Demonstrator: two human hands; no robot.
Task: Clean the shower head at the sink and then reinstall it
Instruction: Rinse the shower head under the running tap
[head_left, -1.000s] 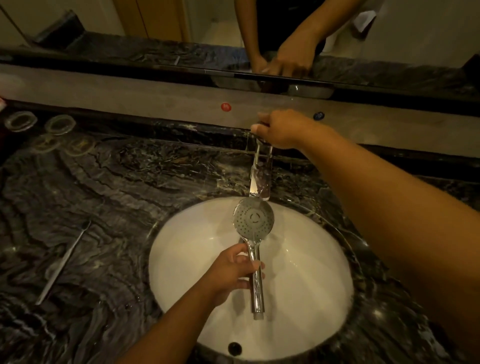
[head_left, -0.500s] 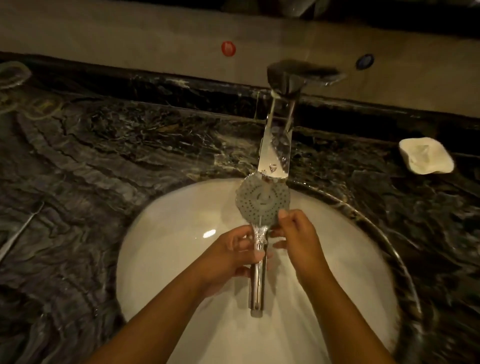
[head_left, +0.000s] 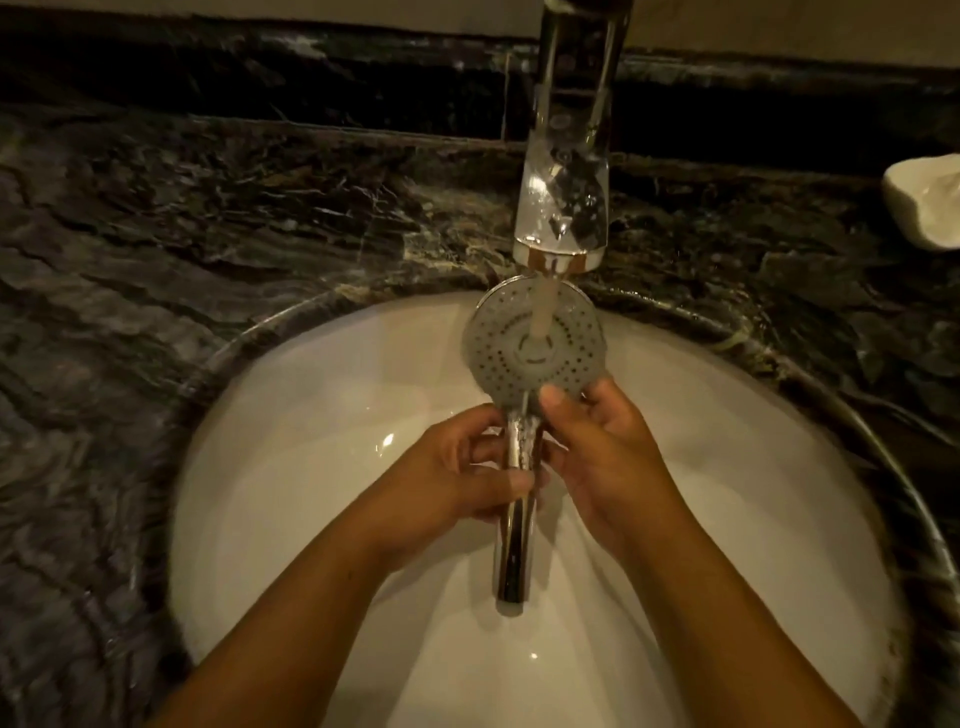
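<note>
Gripping the shower head (head_left: 535, 348) by its chrome handle with left hand (head_left: 457, 480), fingers curled round it, likely for steadying over the sink (head_left: 291, 467). Pinching lower edge of the spray face with right hand (head_left: 610, 457), thumb on front, fingers behind, probably for tilting or rubbing nozzles. Held face-up just beyond both hands, straight under the faucet (head_left: 566, 171), for catching the water (head_left: 543, 306) near face centre. Kept with handle end toward the wrists, inside sink outline, for draining there. Judged as rinsing step; reinstall not yet done. Ignoring 1 white dish (head_left: 927, 208) well right of right hand, on dark counter (head_left: 208, 218).
</note>
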